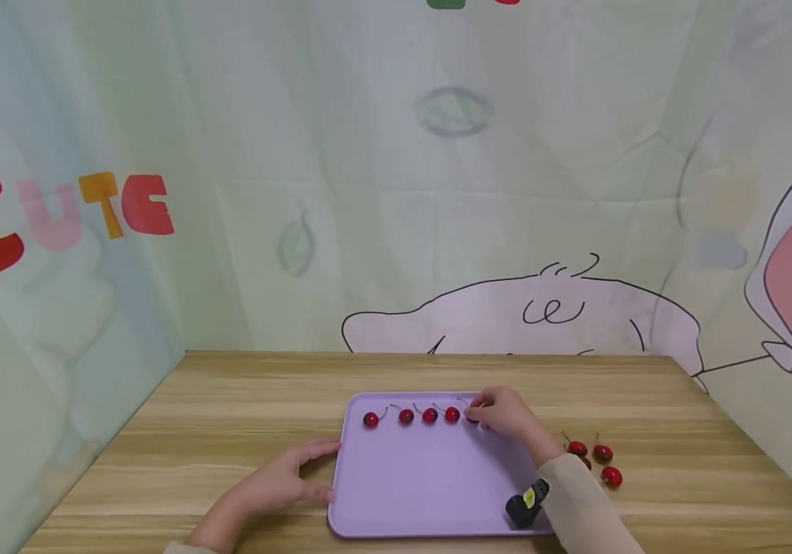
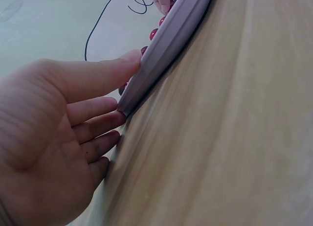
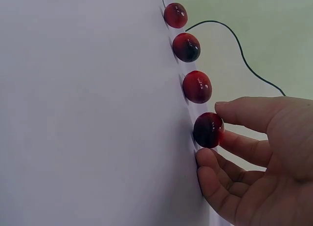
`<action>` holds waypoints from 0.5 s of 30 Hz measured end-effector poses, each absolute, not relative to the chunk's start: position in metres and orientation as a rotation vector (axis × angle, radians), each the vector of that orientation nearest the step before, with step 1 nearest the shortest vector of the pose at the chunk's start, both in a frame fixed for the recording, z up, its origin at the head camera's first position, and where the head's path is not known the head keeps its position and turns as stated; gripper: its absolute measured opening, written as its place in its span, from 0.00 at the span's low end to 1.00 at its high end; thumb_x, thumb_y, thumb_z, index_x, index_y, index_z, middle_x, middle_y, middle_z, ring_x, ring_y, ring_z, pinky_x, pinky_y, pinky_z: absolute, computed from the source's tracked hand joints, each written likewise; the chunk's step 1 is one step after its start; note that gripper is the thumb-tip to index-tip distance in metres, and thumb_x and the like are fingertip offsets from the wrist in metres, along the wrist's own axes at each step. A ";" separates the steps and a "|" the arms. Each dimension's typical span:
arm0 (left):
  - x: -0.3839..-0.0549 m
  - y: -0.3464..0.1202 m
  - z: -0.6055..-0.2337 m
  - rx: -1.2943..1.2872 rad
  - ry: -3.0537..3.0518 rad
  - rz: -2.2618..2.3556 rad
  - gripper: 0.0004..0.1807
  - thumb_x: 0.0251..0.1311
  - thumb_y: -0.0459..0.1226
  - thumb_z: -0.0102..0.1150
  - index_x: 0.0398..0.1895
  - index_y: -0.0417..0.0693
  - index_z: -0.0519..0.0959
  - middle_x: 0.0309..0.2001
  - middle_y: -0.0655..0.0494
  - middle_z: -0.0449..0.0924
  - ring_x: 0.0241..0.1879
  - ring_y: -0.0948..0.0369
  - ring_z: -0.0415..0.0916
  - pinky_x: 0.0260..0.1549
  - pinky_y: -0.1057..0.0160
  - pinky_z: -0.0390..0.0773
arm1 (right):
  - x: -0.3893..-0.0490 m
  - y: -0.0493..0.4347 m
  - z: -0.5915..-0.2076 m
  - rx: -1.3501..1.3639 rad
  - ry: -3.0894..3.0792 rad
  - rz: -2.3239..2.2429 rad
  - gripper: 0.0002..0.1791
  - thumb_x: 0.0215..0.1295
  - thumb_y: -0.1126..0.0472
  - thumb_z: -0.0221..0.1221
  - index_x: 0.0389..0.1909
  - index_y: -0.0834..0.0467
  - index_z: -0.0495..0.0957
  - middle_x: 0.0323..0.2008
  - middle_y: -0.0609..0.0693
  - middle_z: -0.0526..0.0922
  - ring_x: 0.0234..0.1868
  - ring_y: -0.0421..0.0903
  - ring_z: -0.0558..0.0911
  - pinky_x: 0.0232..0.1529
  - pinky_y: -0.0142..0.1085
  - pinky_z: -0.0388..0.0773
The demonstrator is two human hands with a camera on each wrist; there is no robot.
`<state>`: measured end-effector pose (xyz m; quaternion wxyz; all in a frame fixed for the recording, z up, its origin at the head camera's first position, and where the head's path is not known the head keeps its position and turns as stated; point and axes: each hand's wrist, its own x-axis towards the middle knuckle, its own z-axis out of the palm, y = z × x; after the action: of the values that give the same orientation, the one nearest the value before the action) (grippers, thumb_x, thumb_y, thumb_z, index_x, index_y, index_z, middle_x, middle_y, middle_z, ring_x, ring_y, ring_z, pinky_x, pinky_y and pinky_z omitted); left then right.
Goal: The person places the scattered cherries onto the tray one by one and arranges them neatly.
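A lilac tray [image 1: 437,485] lies flat on the wooden table, with several red cherries [image 1: 430,415] lined up along its far side, stems on. At the right end of that row, my right hand [image 1: 502,413] pinches a dark red cherry [image 3: 209,130] between thumb and fingers; the head view shows only a little of this fruit. My left hand [image 1: 278,478] is at the tray's left edge, its thumb and fingertips touching the rim [image 2: 164,50] and the fingers fairly straight. Other cherries in the row appear beyond the thumb in the left wrist view.
Right of the tray, several loose cherries [image 1: 602,453] lie on the wooden table [image 1: 264,385]. A black wrist device [image 1: 526,504] on the right sleeve covers part of the tray's near right corner. A printed curtain [image 1: 368,192] hangs behind the table.
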<state>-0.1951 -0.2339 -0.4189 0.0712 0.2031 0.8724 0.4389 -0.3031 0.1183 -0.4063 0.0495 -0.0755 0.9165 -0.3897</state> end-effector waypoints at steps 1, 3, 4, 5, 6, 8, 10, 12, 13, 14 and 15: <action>-0.195 -0.234 -0.419 0.619 2.624 1.317 0.40 0.48 0.44 0.72 0.64 0.36 0.70 0.65 0.37 0.67 0.66 0.36 0.59 0.63 0.34 0.58 | -0.303 0.118 -0.407 -0.226 2.791 -1.185 0.08 0.59 0.60 0.64 0.33 0.62 0.81 0.23 0.48 0.78 0.24 0.42 0.74 0.26 0.31 0.71; -0.196 -0.234 -0.418 0.633 2.629 1.310 0.40 0.48 0.44 0.72 0.64 0.36 0.70 0.65 0.37 0.67 0.66 0.37 0.59 0.63 0.34 0.58 | -0.303 0.118 -0.407 -0.220 2.790 -1.174 0.09 0.60 0.60 0.64 0.34 0.62 0.81 0.24 0.48 0.78 0.24 0.42 0.74 0.26 0.31 0.71; -0.196 -0.234 -0.418 0.638 2.633 1.302 0.40 0.48 0.45 0.72 0.64 0.36 0.70 0.65 0.37 0.68 0.66 0.37 0.59 0.63 0.35 0.58 | -0.303 0.118 -0.407 -0.213 2.787 -1.173 0.09 0.60 0.59 0.64 0.35 0.62 0.81 0.24 0.48 0.79 0.24 0.42 0.75 0.26 0.31 0.71; -0.196 -0.234 -0.418 0.644 2.637 1.296 0.40 0.48 0.45 0.72 0.64 0.36 0.70 0.65 0.38 0.68 0.66 0.37 0.59 0.62 0.35 0.59 | -0.303 0.118 -0.406 -0.210 2.787 -1.167 0.09 0.60 0.59 0.64 0.35 0.62 0.80 0.24 0.48 0.79 0.25 0.42 0.75 0.26 0.31 0.71; -0.197 -0.234 -0.418 0.647 2.639 1.292 0.40 0.48 0.45 0.72 0.64 0.36 0.70 0.65 0.38 0.68 0.66 0.37 0.59 0.62 0.35 0.59 | -0.303 0.118 -0.407 -0.204 2.785 -1.164 0.10 0.60 0.59 0.64 0.36 0.62 0.80 0.25 0.48 0.79 0.25 0.42 0.75 0.27 0.31 0.71; -0.197 -0.234 -0.418 0.647 2.634 1.294 0.40 0.48 0.45 0.72 0.64 0.36 0.70 0.65 0.38 0.67 0.66 0.37 0.59 0.62 0.35 0.59 | -0.303 0.118 -0.407 -0.202 2.787 -1.155 0.10 0.60 0.59 0.64 0.36 0.62 0.80 0.25 0.48 0.79 0.25 0.42 0.75 0.27 0.32 0.71; -0.196 -0.234 -0.418 0.641 2.626 1.303 0.40 0.48 0.44 0.72 0.64 0.36 0.70 0.65 0.38 0.67 0.66 0.37 0.59 0.63 0.34 0.58 | -0.303 0.118 -0.407 -0.195 2.786 -1.158 0.10 0.60 0.59 0.64 0.37 0.62 0.80 0.25 0.49 0.79 0.26 0.42 0.75 0.27 0.32 0.71; -0.196 -0.234 -0.418 0.624 2.622 1.307 0.40 0.48 0.45 0.72 0.64 0.37 0.70 0.65 0.38 0.67 0.66 0.37 0.59 0.63 0.34 0.58 | -0.304 0.118 -0.407 -0.193 2.786 -1.161 0.10 0.60 0.59 0.64 0.36 0.62 0.80 0.25 0.49 0.79 0.26 0.43 0.75 0.27 0.32 0.71; -0.196 -0.234 -0.418 0.619 2.620 1.309 0.40 0.48 0.44 0.72 0.64 0.37 0.70 0.65 0.37 0.67 0.66 0.36 0.59 0.63 0.34 0.58 | -0.304 0.118 -0.407 -0.196 2.788 -1.158 0.10 0.60 0.59 0.64 0.37 0.62 0.80 0.25 0.49 0.79 0.26 0.43 0.75 0.27 0.32 0.71; -0.195 -0.234 -0.418 0.611 2.621 1.307 0.40 0.48 0.44 0.72 0.64 0.37 0.70 0.65 0.37 0.67 0.66 0.36 0.59 0.63 0.33 0.58 | -0.304 0.118 -0.407 -0.195 2.786 -1.160 0.10 0.60 0.58 0.64 0.37 0.62 0.81 0.25 0.49 0.79 0.26 0.43 0.75 0.28 0.32 0.71; -0.195 -0.234 -0.418 0.601 2.619 1.307 0.40 0.48 0.44 0.72 0.64 0.37 0.70 0.65 0.37 0.67 0.66 0.36 0.58 0.63 0.33 0.58 | -0.304 0.119 -0.406 -0.197 2.786 -1.157 0.10 0.61 0.58 0.64 0.37 0.62 0.81 0.25 0.49 0.79 0.26 0.43 0.75 0.28 0.33 0.71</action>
<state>-0.1953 -0.2336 -0.4179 0.0764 0.2006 0.8739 0.4361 -0.3036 0.1186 -0.4064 0.0592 -0.0651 0.9199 -0.3821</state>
